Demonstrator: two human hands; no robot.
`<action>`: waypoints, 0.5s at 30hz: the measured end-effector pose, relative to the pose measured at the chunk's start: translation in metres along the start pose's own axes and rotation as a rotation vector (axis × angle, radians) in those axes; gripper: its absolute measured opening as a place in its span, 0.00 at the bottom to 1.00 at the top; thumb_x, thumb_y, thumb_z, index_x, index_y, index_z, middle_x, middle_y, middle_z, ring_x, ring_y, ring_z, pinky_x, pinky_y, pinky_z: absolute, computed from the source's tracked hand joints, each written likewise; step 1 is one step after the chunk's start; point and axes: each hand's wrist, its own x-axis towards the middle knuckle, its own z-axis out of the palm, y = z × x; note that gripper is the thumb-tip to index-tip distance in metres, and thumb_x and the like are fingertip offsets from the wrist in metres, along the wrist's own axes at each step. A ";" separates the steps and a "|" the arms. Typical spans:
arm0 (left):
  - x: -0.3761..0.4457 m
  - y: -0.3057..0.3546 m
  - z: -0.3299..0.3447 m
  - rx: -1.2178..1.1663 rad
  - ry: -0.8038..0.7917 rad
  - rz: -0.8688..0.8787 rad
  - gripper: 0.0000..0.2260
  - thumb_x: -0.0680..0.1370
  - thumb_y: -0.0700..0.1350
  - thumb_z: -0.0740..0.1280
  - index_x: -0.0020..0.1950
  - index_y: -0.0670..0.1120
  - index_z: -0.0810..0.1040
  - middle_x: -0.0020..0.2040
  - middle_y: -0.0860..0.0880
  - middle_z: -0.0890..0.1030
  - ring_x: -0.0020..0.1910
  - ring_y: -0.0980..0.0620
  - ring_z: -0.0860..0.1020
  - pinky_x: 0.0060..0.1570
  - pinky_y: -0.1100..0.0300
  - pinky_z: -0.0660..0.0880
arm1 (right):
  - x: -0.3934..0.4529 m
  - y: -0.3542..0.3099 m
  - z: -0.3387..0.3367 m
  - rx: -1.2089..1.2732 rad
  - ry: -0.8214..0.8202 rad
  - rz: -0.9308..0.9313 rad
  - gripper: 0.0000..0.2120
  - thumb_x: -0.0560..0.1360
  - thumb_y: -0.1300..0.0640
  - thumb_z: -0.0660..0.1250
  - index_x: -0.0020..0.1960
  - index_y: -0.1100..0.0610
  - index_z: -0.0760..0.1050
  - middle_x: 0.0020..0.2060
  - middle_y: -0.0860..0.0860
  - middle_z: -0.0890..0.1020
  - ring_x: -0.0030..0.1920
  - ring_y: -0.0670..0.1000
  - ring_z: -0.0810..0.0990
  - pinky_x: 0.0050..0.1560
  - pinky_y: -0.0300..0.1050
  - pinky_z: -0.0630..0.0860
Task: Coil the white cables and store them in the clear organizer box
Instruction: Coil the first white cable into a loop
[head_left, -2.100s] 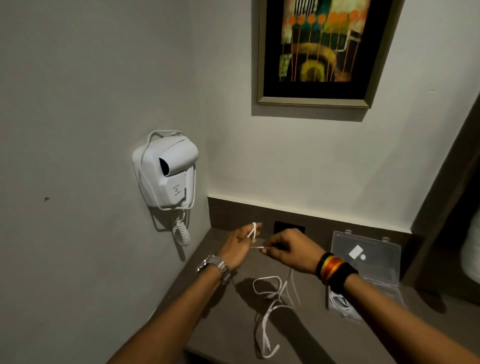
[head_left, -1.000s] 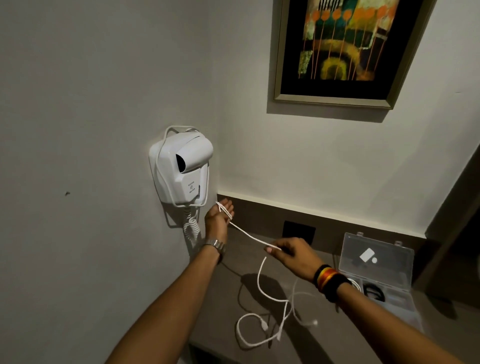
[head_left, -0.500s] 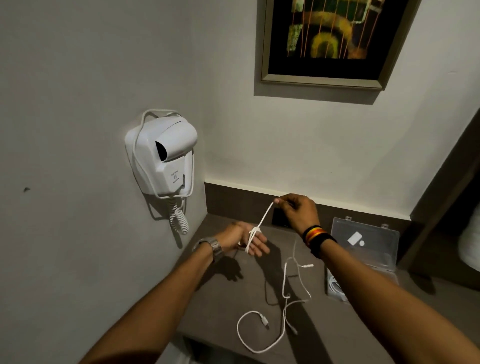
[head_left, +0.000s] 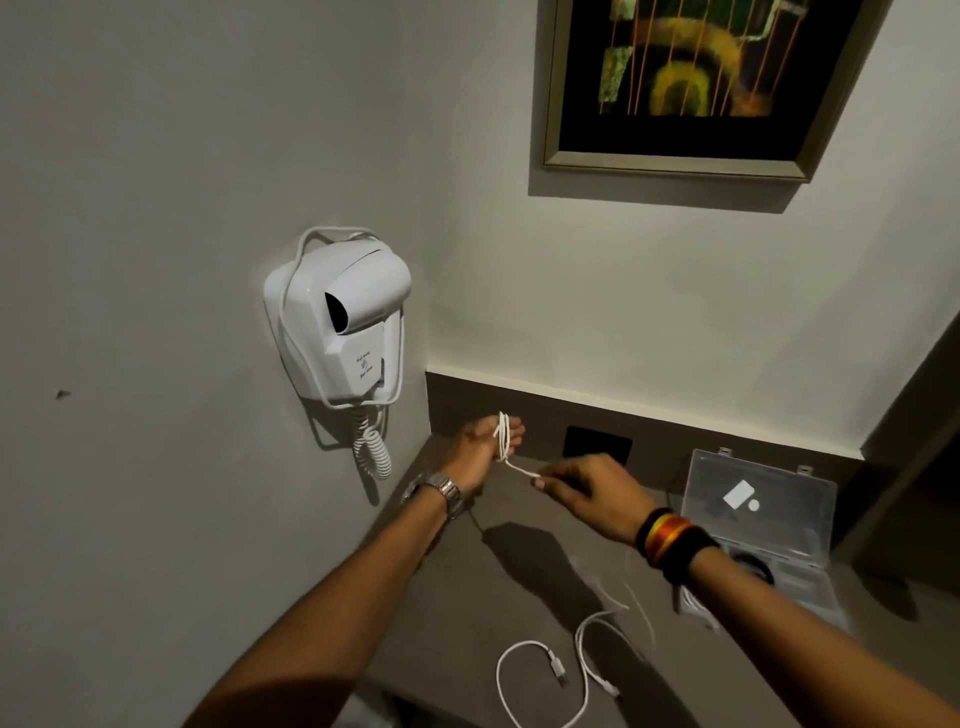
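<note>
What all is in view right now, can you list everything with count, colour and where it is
white cable: at least one, white, partly wound round the left fingers, the rest loose on the counter
clear organizer box: one, clear, open, right end of the counter
counter: one, dark grey-brown, in the corner
hair dryer: one, white, mounted on the left wall, coiled cord below
framed picture: one, dark with yellow and green, back wall
wall socket: one, black, backsplash
wristwatch: one, silver, left wrist
wristbands: several, black, yellow, red, right wrist
left hand: cable wound round it
right hand: pinches the cable
</note>
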 end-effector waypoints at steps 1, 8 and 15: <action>-0.004 -0.005 0.003 0.179 -0.047 0.054 0.17 0.83 0.38 0.54 0.70 0.38 0.73 0.69 0.39 0.76 0.67 0.43 0.75 0.64 0.55 0.72 | 0.002 -0.002 -0.015 -0.039 0.025 -0.027 0.10 0.81 0.45 0.67 0.43 0.46 0.82 0.29 0.44 0.79 0.31 0.42 0.78 0.32 0.35 0.69; -0.016 -0.010 0.034 0.259 -0.264 0.045 0.18 0.83 0.42 0.52 0.63 0.38 0.78 0.58 0.35 0.82 0.50 0.42 0.83 0.57 0.48 0.78 | 0.032 0.006 -0.066 0.093 0.177 -0.002 0.08 0.70 0.48 0.79 0.40 0.51 0.85 0.34 0.44 0.87 0.37 0.42 0.84 0.39 0.38 0.80; -0.025 0.012 0.018 -0.639 -0.288 0.067 0.24 0.72 0.30 0.48 0.63 0.29 0.74 0.59 0.33 0.81 0.51 0.41 0.83 0.55 0.54 0.80 | 0.027 0.035 -0.027 0.479 0.241 0.156 0.07 0.79 0.53 0.72 0.49 0.55 0.87 0.41 0.61 0.87 0.40 0.49 0.81 0.48 0.49 0.78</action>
